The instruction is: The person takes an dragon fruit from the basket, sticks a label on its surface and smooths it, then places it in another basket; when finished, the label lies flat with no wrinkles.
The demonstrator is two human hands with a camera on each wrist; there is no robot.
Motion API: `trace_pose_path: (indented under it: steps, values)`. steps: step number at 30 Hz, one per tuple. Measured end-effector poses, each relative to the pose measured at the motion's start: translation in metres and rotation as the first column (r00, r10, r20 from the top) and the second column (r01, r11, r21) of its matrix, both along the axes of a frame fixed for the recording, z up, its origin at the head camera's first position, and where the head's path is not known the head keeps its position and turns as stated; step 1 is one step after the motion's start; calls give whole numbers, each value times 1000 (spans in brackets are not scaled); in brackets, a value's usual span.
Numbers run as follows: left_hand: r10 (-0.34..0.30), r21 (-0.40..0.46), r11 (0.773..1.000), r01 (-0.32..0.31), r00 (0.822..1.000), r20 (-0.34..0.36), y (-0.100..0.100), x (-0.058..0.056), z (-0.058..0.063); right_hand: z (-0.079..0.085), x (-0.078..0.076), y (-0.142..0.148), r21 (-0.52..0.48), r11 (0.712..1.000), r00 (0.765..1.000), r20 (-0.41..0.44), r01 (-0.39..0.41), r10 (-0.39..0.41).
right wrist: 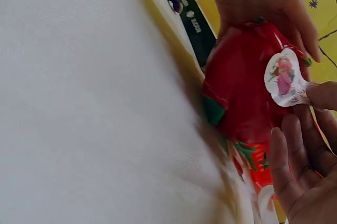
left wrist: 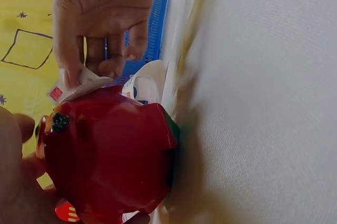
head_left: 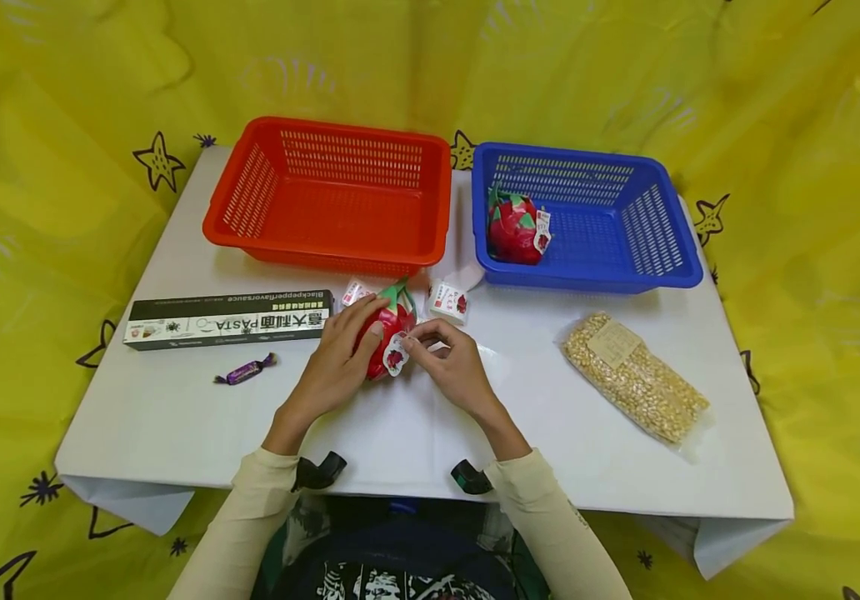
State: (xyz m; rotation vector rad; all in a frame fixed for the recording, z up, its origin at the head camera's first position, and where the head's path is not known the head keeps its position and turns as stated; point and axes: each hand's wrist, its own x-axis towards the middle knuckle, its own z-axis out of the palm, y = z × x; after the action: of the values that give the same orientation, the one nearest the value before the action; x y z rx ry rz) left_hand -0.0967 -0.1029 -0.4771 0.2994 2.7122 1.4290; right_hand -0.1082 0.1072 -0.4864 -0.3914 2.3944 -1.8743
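Observation:
A red dragon fruit [head_left: 400, 319] with green scale tips lies on the table in front of the person. The left hand [head_left: 334, 357] holds it from the left side, the thumb lying across its near face. On the fruit's right side is a white label [right wrist: 284, 77] printed with a dragon fruit picture. The right hand [head_left: 451, 365] pinches one end of this label between thumb and fingertip, while its other end lies against the skin. Just behind the hands stands a roll of similar labels [head_left: 448, 302], with another printed label piece [head_left: 356, 292] near the left fingers.
At the back stand a red basket [head_left: 340, 254] and a blue basket [head_left: 587, 275]; a labelled dragon fruit [head_left: 512, 229] sits in the blue one. A pasta box [head_left: 227, 319] and purple wrapped candy [head_left: 246, 369] lie left. On the right is a bag of yellowish kernels [head_left: 636, 379].

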Motion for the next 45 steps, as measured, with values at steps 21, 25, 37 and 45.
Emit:
trace_pose_path:
  steps: [21,25,37,45]
  values:
    - [213,-119,968,-219,975,-61,31,-4,7,-14,0,-3,187,969,935,-343,161,-89]
    - [259,-146,953,-264,964,-55,33,-5,8,-13,8,-1,252,959,934,-355,133,-37]
    - [-89,-111,989,93,995,35,-12,2,2,-7,10,1,495,853,852,-507,164,130]
    - [-83,-164,983,82,997,1,-3,3,-2,-2,12,7,515,841,847,-512,168,144]
